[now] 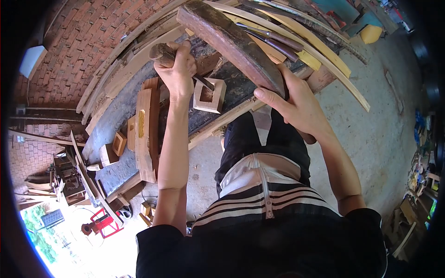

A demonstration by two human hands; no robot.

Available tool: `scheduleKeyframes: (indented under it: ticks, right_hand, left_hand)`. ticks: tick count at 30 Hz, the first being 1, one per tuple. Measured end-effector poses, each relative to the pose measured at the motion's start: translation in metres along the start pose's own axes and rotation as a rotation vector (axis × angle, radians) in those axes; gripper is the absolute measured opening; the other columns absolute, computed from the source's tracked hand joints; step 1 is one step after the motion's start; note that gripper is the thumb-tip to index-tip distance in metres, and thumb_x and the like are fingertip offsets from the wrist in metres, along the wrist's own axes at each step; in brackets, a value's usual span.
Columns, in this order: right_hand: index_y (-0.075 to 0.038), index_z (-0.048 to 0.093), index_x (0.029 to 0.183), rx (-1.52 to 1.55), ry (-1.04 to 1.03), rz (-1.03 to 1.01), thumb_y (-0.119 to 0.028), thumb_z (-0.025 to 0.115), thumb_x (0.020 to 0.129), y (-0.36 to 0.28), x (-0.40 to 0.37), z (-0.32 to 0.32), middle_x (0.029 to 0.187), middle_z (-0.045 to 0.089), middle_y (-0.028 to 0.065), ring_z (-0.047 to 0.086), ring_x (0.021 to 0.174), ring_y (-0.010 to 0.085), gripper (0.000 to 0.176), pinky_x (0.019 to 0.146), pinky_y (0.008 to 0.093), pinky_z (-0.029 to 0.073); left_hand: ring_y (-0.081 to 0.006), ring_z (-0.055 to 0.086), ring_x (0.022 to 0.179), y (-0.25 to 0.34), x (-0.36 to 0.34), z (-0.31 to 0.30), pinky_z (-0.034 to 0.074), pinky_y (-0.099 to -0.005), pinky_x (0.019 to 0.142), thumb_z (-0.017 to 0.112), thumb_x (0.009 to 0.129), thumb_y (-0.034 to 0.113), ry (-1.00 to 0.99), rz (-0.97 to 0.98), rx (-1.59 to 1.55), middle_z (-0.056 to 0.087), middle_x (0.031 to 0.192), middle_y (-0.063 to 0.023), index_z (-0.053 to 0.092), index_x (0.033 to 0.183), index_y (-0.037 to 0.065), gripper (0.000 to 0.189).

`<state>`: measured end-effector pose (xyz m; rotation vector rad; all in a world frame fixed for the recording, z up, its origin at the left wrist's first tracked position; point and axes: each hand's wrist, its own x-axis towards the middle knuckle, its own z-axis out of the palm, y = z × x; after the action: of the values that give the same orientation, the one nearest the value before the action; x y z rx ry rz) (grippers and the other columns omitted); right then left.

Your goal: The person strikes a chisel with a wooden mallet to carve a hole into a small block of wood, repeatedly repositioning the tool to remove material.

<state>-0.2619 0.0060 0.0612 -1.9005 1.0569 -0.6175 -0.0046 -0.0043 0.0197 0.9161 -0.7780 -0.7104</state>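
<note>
My left hand [177, 69] is wrapped round the worn wooden handle of a chisel [203, 82]. Its blade slants down into the square recess of a small wooden block [217, 105], which lies on the dark workbench [232, 76]. In my right hand [299, 104] is a heavy wooden mallet [232, 44], its long brown head raised above the bench, close to the camera. Fingers of the right hand are partly hidden behind the mallet. Just left of my left forearm lies a thick timber piece [147, 125] with a slot cut in it.
Two chisels with brown handles [283, 45] lie at the bench's right. Long wooden strips [320, 51] line the back and right side. Several small blocks [119, 143] sit at the left. A brick wall [88, 37] stands behind; a red stool [103, 223] is at lower left.
</note>
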Motion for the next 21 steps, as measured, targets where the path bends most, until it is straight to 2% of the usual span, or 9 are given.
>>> scheduleKeyframes:
  ticks: [4, 7, 10, 14, 16, 17, 19, 20, 21]
  right_hand:
    - [0.007, 0.056, 0.116, -0.001, 0.049, -0.066, -0.053, 0.067, 0.088, 0.005, 0.002, 0.003, 0.073, 0.065, 0.0201, 0.068, 0.068, 0.0335, 0.067, 0.064, 0.0397, 0.051]
    - [0.007, 0.056, 0.117, -0.005, -0.023, 0.038, -0.053, 0.067, 0.089, 0.000, 0.000, 0.000, 0.074, 0.065, 0.0208, 0.069, 0.070, 0.0338, 0.067, 0.066, 0.0402, 0.051]
    - [0.006, 0.056, 0.117, -0.020, 0.014, -0.032, -0.052, 0.067, 0.089, 0.006, 0.000, 0.003, 0.076, 0.065, 0.0209, 0.068, 0.070, 0.0318, 0.066, 0.066, 0.0395, 0.051]
    - [0.005, 0.057, 0.117, 0.038, 0.001, -0.017, -0.049, 0.070, 0.088, -0.011, 0.005, -0.001, 0.079, 0.066, 0.0196, 0.067, 0.069, 0.0306, 0.063, 0.065, 0.0391, 0.051]
    - [0.003, 0.058, 0.115, 0.102, 0.140, -0.330, -0.044, 0.074, 0.085, -0.024, 0.015, -0.003, 0.079, 0.066, 0.0174, 0.066, 0.068, 0.0292, 0.057, 0.065, 0.0385, 0.051]
    - [0.003, 0.058, 0.115, 0.104, 0.141, -0.330, -0.044, 0.074, 0.085, -0.031, 0.020, -0.006, 0.079, 0.066, 0.0174, 0.066, 0.068, 0.0292, 0.057, 0.065, 0.0385, 0.051]
    - [0.002, 0.055, 0.122, 0.044, 0.246, -0.671, -0.034, 0.075, 0.088, -0.044, 0.030, -0.012, 0.076, 0.060, 0.0044, 0.059, 0.063, 0.0178, 0.053, 0.059, 0.0323, 0.048]
    - [0.002, 0.055, 0.122, 0.044, 0.248, -0.674, -0.034, 0.075, 0.088, -0.050, 0.029, -0.013, 0.076, 0.060, 0.0044, 0.059, 0.063, 0.0178, 0.053, 0.059, 0.0323, 0.048]
    - [0.002, 0.056, 0.119, -0.043, 0.225, -0.644, -0.034, 0.075, 0.087, -0.055, 0.028, -0.014, 0.076, 0.061, 0.0072, 0.061, 0.065, 0.0218, 0.052, 0.062, 0.0350, 0.049]
  left_hand:
    - [-0.0048, 0.036, 0.045, 0.002, -0.001, 0.002, 0.025, -0.0227, 0.040, 0.070, 0.088, 0.007, -0.018, 0.006, -0.002, 0.044, 0.057, 0.0018, 0.052, 0.074, 0.007, 0.023]
    - [-0.0046, 0.036, 0.045, 0.000, -0.001, 0.002, 0.025, -0.0225, 0.040, 0.069, 0.089, 0.007, -0.013, -0.020, 0.035, 0.045, 0.056, 0.0015, 0.053, 0.074, 0.006, 0.022]
    - [-0.0044, 0.036, 0.044, 0.000, -0.001, 0.001, 0.025, -0.0224, 0.040, 0.069, 0.089, 0.006, -0.020, -0.010, 0.012, 0.045, 0.056, 0.0013, 0.054, 0.074, 0.006, 0.021]
    - [-0.0046, 0.039, 0.044, -0.002, -0.001, 0.003, 0.027, -0.0220, 0.040, 0.069, 0.089, 0.006, -0.014, -0.012, 0.053, 0.049, 0.057, 0.0011, 0.055, 0.075, 0.006, 0.020]
    - [-0.0046, 0.041, 0.045, -0.005, -0.004, 0.007, 0.029, -0.0214, 0.041, 0.069, 0.088, 0.006, -0.044, -0.002, 0.078, 0.051, 0.058, 0.0010, 0.055, 0.075, 0.006, 0.019]
    - [-0.0047, 0.043, 0.046, -0.006, -0.006, 0.012, 0.031, -0.0212, 0.042, 0.069, 0.088, 0.006, -0.073, 0.060, 0.104, 0.053, 0.059, 0.0012, 0.056, 0.075, 0.006, 0.019]
    - [-0.0043, 0.048, 0.050, -0.006, -0.012, 0.023, 0.037, -0.0220, 0.046, 0.070, 0.086, 0.005, -0.112, 0.157, 0.192, 0.057, 0.062, 0.0019, 0.057, 0.071, 0.007, 0.020]
    - [-0.0039, 0.050, 0.053, -0.003, -0.014, 0.026, 0.040, -0.0230, 0.049, 0.071, 0.085, 0.004, -0.121, 0.193, 0.258, 0.058, 0.063, 0.0024, 0.058, 0.067, 0.007, 0.022]
    - [-0.0041, 0.052, 0.056, -0.005, -0.015, 0.026, 0.042, -0.0236, 0.051, 0.071, 0.083, 0.002, -0.165, 0.214, 0.288, 0.060, 0.064, 0.0029, 0.059, 0.068, 0.005, 0.020]
